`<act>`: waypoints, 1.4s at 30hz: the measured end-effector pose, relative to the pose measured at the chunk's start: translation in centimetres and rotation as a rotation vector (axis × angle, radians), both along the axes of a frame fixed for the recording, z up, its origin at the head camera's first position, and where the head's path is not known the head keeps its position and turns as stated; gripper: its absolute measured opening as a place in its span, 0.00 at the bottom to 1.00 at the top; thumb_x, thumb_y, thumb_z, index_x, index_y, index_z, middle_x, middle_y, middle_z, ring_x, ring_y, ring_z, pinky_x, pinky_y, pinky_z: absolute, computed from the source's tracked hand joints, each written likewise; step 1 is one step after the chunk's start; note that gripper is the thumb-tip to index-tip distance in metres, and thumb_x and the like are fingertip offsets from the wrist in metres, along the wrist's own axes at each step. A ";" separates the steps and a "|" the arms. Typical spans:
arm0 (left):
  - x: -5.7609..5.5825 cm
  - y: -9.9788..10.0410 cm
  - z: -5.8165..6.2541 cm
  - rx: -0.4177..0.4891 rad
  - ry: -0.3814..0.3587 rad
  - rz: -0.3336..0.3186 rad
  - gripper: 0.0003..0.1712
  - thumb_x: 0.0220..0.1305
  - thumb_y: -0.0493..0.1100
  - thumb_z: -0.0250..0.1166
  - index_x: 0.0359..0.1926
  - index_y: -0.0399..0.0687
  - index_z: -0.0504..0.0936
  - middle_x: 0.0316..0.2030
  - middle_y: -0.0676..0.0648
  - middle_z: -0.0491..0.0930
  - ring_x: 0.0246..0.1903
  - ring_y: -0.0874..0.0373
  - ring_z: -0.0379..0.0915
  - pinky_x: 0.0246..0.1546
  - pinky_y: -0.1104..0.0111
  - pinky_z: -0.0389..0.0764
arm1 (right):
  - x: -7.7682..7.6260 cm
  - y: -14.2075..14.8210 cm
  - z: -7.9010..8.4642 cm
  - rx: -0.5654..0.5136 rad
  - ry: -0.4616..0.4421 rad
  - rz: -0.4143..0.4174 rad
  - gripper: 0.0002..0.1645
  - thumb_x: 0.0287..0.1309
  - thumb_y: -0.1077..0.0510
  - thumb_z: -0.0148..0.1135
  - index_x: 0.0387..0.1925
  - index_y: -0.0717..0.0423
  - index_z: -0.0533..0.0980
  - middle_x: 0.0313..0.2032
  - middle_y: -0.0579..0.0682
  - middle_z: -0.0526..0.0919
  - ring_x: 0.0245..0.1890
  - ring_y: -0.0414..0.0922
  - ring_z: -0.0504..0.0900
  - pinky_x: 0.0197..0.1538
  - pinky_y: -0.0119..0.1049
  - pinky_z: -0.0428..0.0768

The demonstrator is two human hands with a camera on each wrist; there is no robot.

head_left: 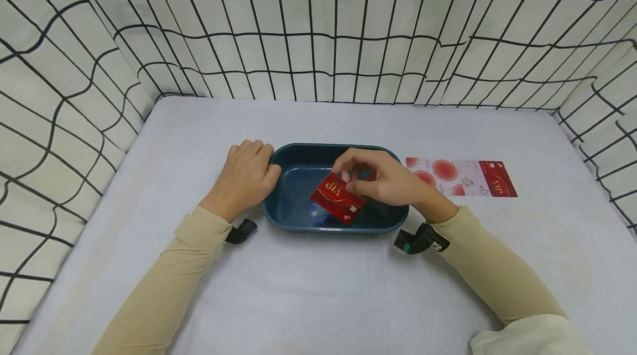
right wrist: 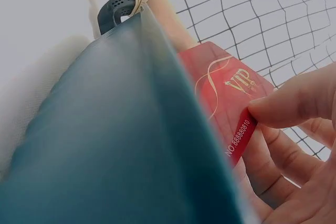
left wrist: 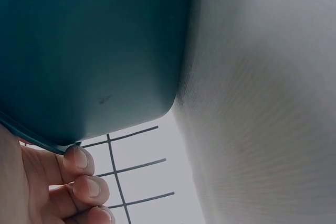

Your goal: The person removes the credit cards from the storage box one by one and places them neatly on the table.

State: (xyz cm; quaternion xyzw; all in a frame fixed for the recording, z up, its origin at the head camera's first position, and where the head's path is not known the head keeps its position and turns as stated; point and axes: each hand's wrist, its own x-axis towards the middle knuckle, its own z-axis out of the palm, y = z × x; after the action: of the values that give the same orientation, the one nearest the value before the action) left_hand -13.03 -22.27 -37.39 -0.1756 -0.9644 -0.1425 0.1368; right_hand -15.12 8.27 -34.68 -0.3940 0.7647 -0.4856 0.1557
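Observation:
A dark blue oblong tray (head_left: 291,221) sits on the white table. At its left end my left hand (head_left: 247,175) grips the rim, and its curled fingertips (left wrist: 89,187) show under the edge in the left wrist view. Over the tray my right hand (head_left: 388,181) pinches a red VIP card (head_left: 332,193) between thumb and fingers. Gold lettering and a printed number show on that card (right wrist: 223,85) in the right wrist view. Beneath it, partly covered, a blue card (head_left: 317,213) lies in the tray.
To the right of the tray, another red VIP card (head_left: 498,178) lies flat beside pale pink cards (head_left: 468,175) with red circles. Black wire grid (head_left: 318,34) over white sheeting stands along the back and sides of the table. A black band (head_left: 423,239) is on the right wrist.

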 end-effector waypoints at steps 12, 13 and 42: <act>-0.1 -0.1 -0.1 0.011 -0.005 -0.006 0.13 0.65 0.42 0.48 0.29 0.40 0.73 0.25 0.44 0.71 0.31 0.45 0.66 0.38 0.56 0.63 | 0.5 -0.2 0.8 -0.024 -0.009 -0.050 0.22 0.61 0.69 0.63 0.56 0.60 0.75 0.43 0.54 0.78 0.45 0.49 0.78 0.46 0.35 0.84; -0.1 -0.1 0.0 0.009 -0.006 -0.006 0.13 0.65 0.42 0.48 0.29 0.40 0.73 0.25 0.44 0.71 0.31 0.45 0.66 0.38 0.56 0.63 | 0.6 -0.1 1.0 -0.025 -0.016 -0.056 0.22 0.61 0.69 0.63 0.57 0.61 0.75 0.43 0.55 0.77 0.45 0.50 0.77 0.46 0.35 0.85; 0.0 0.2 -0.1 0.012 0.001 -0.008 0.13 0.66 0.41 0.48 0.30 0.39 0.75 0.26 0.44 0.71 0.30 0.46 0.66 0.39 0.53 0.65 | 1.7 4.2 2.5 -0.050 0.008 -0.286 0.19 0.64 0.67 0.61 0.56 0.58 0.76 0.42 0.50 0.76 0.40 0.47 0.78 0.40 0.34 0.84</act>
State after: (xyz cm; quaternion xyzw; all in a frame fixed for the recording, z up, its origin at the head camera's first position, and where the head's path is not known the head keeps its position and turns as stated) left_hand -13.05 -22.11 -37.51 -0.1785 -0.9629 -0.1484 0.1379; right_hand -13.37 12.48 -32.22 -0.2867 0.8013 -0.5202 0.0720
